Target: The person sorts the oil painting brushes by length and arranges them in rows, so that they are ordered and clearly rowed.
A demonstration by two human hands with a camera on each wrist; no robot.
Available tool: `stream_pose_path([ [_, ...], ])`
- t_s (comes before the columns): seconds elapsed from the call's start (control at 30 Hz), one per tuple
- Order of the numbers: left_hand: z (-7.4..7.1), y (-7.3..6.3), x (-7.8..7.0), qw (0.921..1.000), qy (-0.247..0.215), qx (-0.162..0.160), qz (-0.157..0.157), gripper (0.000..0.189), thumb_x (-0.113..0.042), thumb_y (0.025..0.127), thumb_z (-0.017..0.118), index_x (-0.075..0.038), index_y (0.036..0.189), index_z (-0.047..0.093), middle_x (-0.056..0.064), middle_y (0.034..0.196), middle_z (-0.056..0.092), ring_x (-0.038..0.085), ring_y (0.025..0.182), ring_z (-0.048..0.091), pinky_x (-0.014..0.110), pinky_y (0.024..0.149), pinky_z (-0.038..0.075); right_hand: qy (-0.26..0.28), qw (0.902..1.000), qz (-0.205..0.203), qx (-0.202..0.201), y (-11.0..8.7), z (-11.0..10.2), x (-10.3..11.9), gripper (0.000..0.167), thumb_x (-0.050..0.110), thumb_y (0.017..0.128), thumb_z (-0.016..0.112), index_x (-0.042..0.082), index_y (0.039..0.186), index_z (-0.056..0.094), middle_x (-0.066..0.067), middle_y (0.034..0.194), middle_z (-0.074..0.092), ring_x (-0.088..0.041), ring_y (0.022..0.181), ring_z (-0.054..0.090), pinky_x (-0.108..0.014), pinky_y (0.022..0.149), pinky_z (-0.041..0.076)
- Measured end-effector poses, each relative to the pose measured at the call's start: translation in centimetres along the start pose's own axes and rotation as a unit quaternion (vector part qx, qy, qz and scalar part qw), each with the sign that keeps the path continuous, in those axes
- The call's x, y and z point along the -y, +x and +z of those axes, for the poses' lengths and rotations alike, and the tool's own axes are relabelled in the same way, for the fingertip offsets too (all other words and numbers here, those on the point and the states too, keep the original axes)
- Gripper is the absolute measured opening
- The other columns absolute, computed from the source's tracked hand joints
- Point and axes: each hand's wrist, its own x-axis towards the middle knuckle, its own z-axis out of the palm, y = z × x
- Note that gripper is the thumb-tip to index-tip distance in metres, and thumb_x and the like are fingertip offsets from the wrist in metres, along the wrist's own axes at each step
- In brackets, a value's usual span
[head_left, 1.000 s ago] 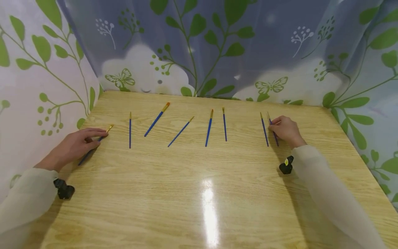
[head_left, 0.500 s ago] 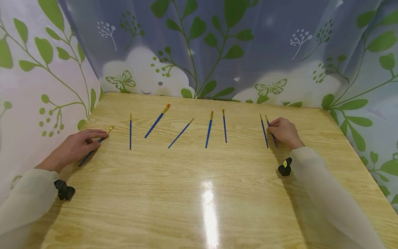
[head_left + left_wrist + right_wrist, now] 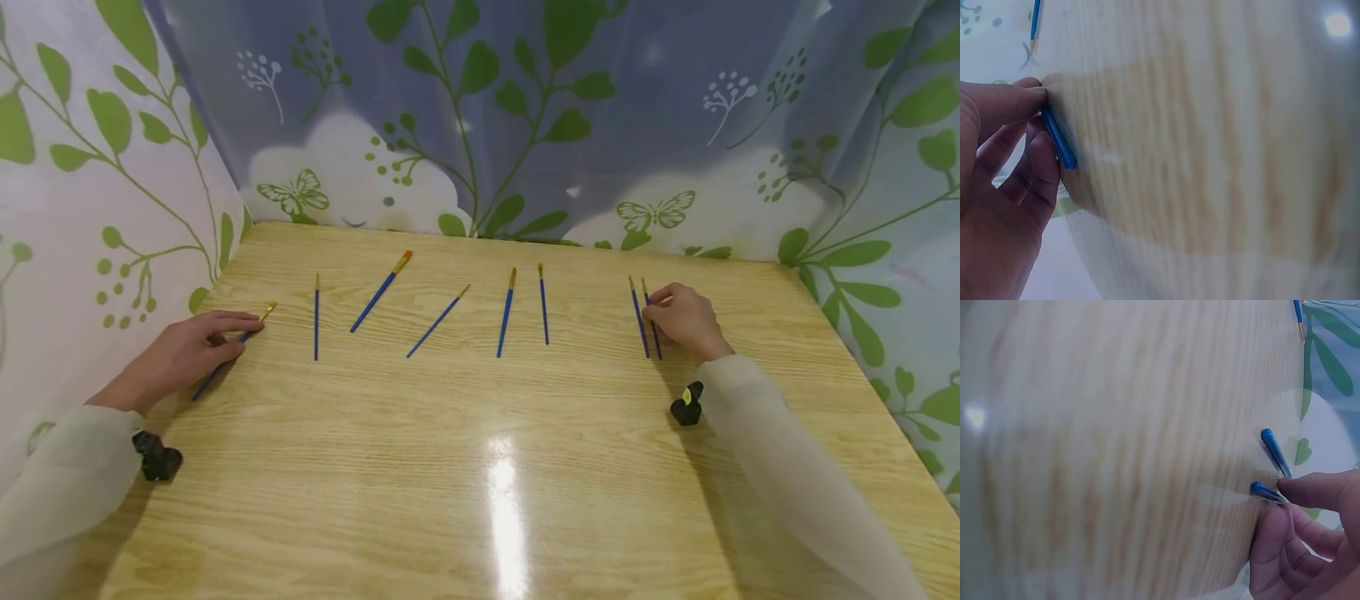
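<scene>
At the table's left side, my left hand (image 3: 197, 346) pinches a slim blue paintbrush (image 3: 213, 382) that lies slanted, its bristles pointing away to the right. In the left wrist view, the handle end of this paintbrush (image 3: 1059, 137) sticks out below the thumb. On the right, my right hand (image 3: 686, 319) pinches another blue paintbrush (image 3: 656, 337) between thumb and fingers. Just left of it, a similar paintbrush (image 3: 639, 317) lies nearly parallel, a narrow gap between them. The right wrist view shows both handle ends, the held brush (image 3: 1266, 490) lying nearer the fingers.
Several more blue paintbrushes lie in a loose row between the hands, including a wide orange-tipped one (image 3: 381, 292) and a slanted thin one (image 3: 438, 321). The wooden table (image 3: 337, 500) meets a leaf-patterned curtain (image 3: 510, 100) at its back edge.
My right hand has shifted slightly left with its paintbrush, whose handle end swung left, closer to the neighbouring brush. My left hand and its brush have hardly moved.
</scene>
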Motion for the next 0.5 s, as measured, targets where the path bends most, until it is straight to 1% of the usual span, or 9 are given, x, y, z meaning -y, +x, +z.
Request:
stream_pose_path([
  [0.17, -0.03, 0.03, -0.04, 1.0000, 0.001, 0.001, -0.003, 0.046, -0.019, 0.115, 0.058, -0.003, 0.158, 0.056, 0.031, 0.168, 0.041, 0.047, 0.122, 0.066, 0.068, 0.098, 0.053, -0.001, 1.0000, -0.003, 0.001, 0.07, 0.05, -0.03, 0.045, 0.022, 0.112, 0.059, -0.007, 0.147, 0.055, -0.035, 0.142, 0.064, -0.018, 0.077, 0.066, -0.029, 0.065, 0.058],
  [0.4, 0.01, 0.03, -0.15, 1.0000, 0.001, 0.004, -0.005, 0.046, -0.019, 0.115, 0.057, -0.002, 0.158, 0.055, 0.031, 0.168, 0.040, 0.048, 0.122, 0.065, 0.068, 0.098, 0.053, -0.007, 0.9999, -0.006, -0.011, 0.34, 0.35, -0.13, 0.041, 0.022, 0.112, 0.058, -0.004, 0.144, 0.058, -0.034, 0.144, 0.064, -0.026, 0.087, 0.071, -0.028, 0.066, 0.057],
  [0.5, -0.01, 0.04, -0.10, 1.0000, -0.001, 0.004, -0.007, 0.046, -0.019, 0.115, 0.057, -0.003, 0.159, 0.055, 0.031, 0.169, 0.040, 0.048, 0.122, 0.065, 0.068, 0.098, 0.053, -0.007, 0.9998, -0.009, -0.014, 0.46, 0.39, -0.15, 0.041, 0.022, 0.112, 0.058, -0.004, 0.144, 0.058, -0.034, 0.144, 0.064, -0.027, 0.088, 0.073, -0.028, 0.065, 0.057],
])
